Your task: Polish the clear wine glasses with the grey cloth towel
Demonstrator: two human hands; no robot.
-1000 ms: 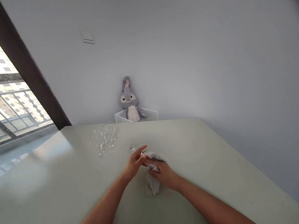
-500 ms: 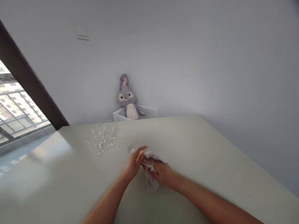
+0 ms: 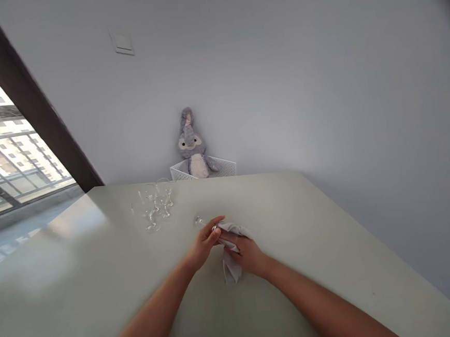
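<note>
Above the middle of the table, my left hand (image 3: 204, 244) is closed around a clear wine glass (image 3: 198, 221) that lies tilted on its side. Its foot and stem stick out past my fingers to the upper left, while the bowl is mostly covered. My right hand (image 3: 248, 255) grips a pale grey cloth (image 3: 232, 267) and presses it at the glass's bowl end, with some fingers seemingly inside the bowl. One end of the cloth hangs down below my hands. Several clear stemmed glasses (image 3: 151, 216) stand upright together at the table's far left.
The pale table (image 3: 316, 286) reaches to the wall. Behind its far edge a grey plush rabbit (image 3: 198, 165) sits in a white perforated basket (image 3: 225, 167). A window with a dark frame (image 3: 36, 95) is on the left.
The glass and cloth have turned slightly in my hands, and the foot of the glass shows more clearly. The hanging cloth end has shifted a little right. The standing glasses have stayed put.
</note>
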